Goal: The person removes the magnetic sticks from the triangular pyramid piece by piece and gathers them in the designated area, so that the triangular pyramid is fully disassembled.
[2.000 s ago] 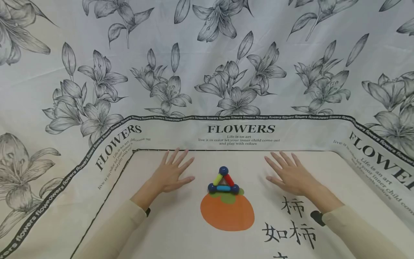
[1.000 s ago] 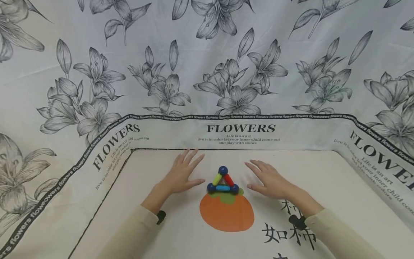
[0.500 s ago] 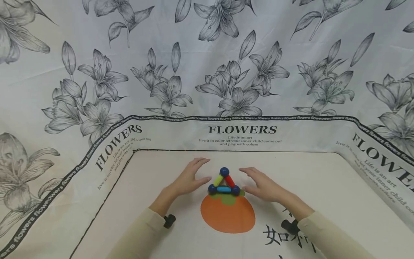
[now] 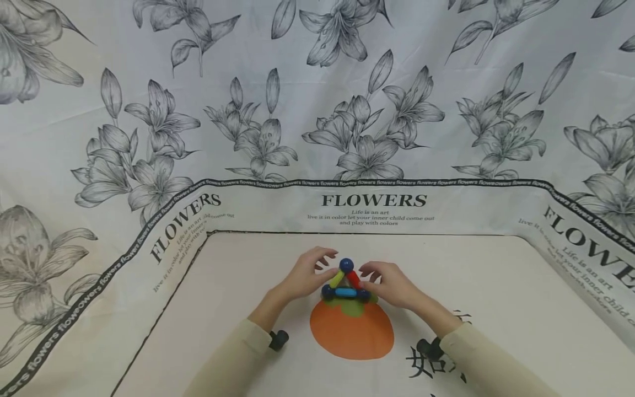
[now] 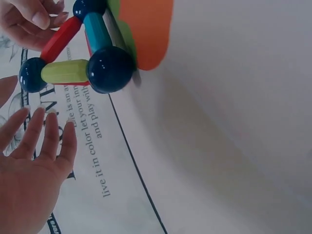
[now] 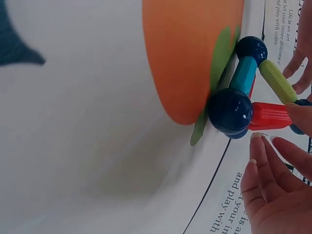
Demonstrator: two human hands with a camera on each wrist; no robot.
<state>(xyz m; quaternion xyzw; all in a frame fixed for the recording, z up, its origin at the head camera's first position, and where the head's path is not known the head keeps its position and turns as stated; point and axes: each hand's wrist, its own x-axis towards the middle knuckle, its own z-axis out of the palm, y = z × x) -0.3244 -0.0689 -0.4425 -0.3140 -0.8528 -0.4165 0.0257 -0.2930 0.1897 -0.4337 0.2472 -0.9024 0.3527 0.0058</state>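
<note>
A triangular frame of magnetic rods and balls stands on the cloth between my hands in the head view. Its front shows dark blue balls [image 4: 346, 265], a light blue rod [image 4: 345, 292], a yellow-green rod [image 5: 66, 72] and a red rod [image 6: 270, 115]. More rods show partly behind these in the wrist views. My left hand [image 4: 307, 274] is beside the yellow-green side, its fingers spread and slightly bent, holding nothing. My right hand [image 4: 392, 285] is at the red side, thumb overlapping the red rod in the right wrist view, fingers extended below it without closing round it.
The white cloth [image 4: 238, 325] bears a printed orange persimmon [image 4: 352, 333] just in front of the frame, and black characters [image 4: 424, 364] partly covered by the right arm. Behind rises a curtain [image 4: 317, 138] printed with grey lilies. A dark wrist camera [image 4: 280, 339] sits under the left sleeve.
Both hands have moved inward from either side, from spread flat and wide apart to close beside the frame, fingers bending more. The frame stays in place on the cloth.
</note>
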